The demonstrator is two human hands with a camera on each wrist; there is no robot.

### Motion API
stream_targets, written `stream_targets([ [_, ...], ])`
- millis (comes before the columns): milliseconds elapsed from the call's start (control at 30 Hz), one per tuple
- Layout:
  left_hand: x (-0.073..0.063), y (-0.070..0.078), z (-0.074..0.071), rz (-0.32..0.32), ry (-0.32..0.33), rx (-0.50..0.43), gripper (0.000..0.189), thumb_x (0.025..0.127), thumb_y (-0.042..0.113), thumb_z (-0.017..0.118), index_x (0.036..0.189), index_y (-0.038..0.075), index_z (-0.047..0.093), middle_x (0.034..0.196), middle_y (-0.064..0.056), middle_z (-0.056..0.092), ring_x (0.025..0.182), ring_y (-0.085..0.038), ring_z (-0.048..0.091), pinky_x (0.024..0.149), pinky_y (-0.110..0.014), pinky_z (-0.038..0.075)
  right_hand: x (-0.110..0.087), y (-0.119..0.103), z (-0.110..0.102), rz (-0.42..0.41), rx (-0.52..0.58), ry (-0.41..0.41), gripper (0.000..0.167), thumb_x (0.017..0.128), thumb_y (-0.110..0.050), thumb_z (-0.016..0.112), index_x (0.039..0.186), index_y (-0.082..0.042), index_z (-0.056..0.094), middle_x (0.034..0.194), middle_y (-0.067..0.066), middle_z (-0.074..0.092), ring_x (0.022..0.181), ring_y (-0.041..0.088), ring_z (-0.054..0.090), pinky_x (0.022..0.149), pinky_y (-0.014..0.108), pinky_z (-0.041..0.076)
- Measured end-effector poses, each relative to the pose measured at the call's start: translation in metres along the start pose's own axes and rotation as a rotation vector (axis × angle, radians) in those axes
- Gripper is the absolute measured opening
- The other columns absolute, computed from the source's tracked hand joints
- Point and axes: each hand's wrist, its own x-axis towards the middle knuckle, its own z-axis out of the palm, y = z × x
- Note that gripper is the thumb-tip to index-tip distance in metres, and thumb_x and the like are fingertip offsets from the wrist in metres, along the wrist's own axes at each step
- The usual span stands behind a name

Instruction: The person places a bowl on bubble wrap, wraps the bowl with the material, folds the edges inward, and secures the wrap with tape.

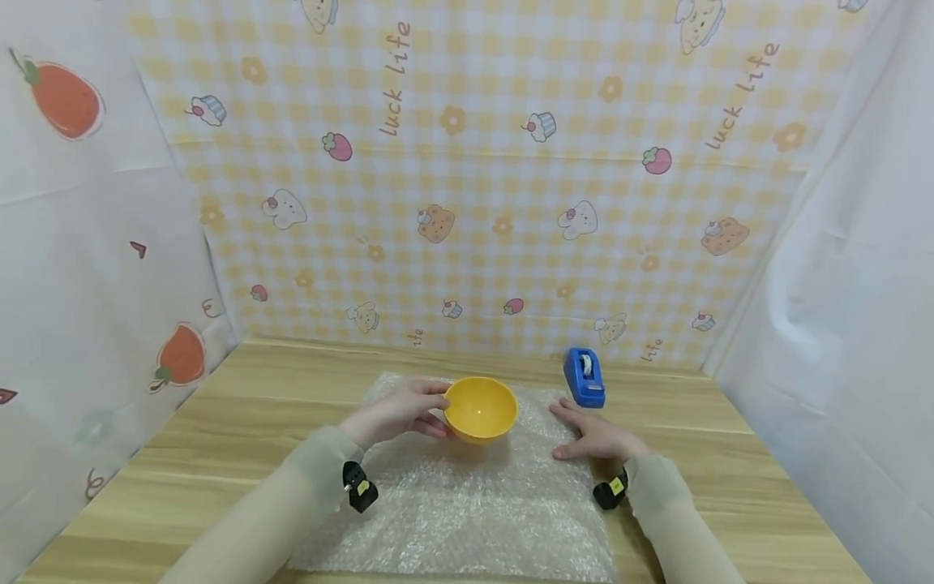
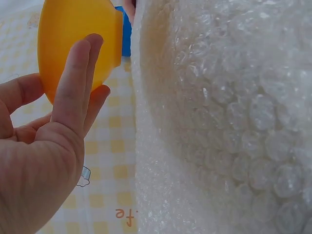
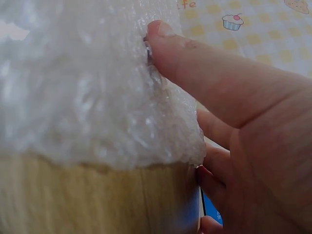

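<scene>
A yellow bowl (image 1: 480,412) is held by my left hand (image 1: 404,414) at its left side, thumb at the rim and fingers along the outside. In the left wrist view the bowl (image 2: 80,46) shows its outer wall and foot, with the fingers (image 2: 73,80) laid against it. Under it spreads a sheet of bubble wrap (image 1: 467,511) on the wooden table. My right hand (image 1: 600,434) rests on the sheet's right edge, fingers spread. In the right wrist view its thumb (image 3: 195,61) presses on the bubble wrap (image 3: 83,87).
A blue tape dispenser (image 1: 584,380) stands at the back right, just beyond my right fingertips. The wooden table (image 1: 700,462) runs out to both sides. A checked, printed cloth (image 1: 467,203) hangs behind, and white cloths close off the left and right.
</scene>
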Motion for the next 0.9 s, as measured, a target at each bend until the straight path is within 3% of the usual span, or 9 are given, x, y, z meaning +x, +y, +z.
stream_targets([
  [367, 0.003, -0.014, 0.004, -0.043, 0.006, 0.009, 0.048, 0.097, 0.007, 0.050, 0.141, -0.010, 0.040, 0.111, -0.018, 0.063, 0.071, -0.020, 0.067, 0.069, -0.032, 0.058, -0.001, -0.001, 0.000, 0.007, 0.013, -0.003, 0.091, 0.083, -0.040, 0.074, 0.151, -0.001, 0.028, 0.158, 0.025, 0.009, 0.142, 0.048, 0.008, 0.106, 0.072, 0.009],
  [900, 0.002, -0.029, 0.007, -0.069, 0.008, 0.018, 0.051, 0.099, 0.008, 0.049, 0.144, -0.010, 0.034, 0.116, -0.018, 0.061, 0.072, -0.020, 0.065, 0.070, -0.033, 0.058, 0.000, 0.000, -0.002, -0.007, 0.008, 0.000, 0.091, 0.083, -0.040, 0.075, 0.151, -0.001, 0.029, 0.157, 0.026, 0.010, 0.142, 0.048, 0.009, 0.106, 0.071, 0.010],
])
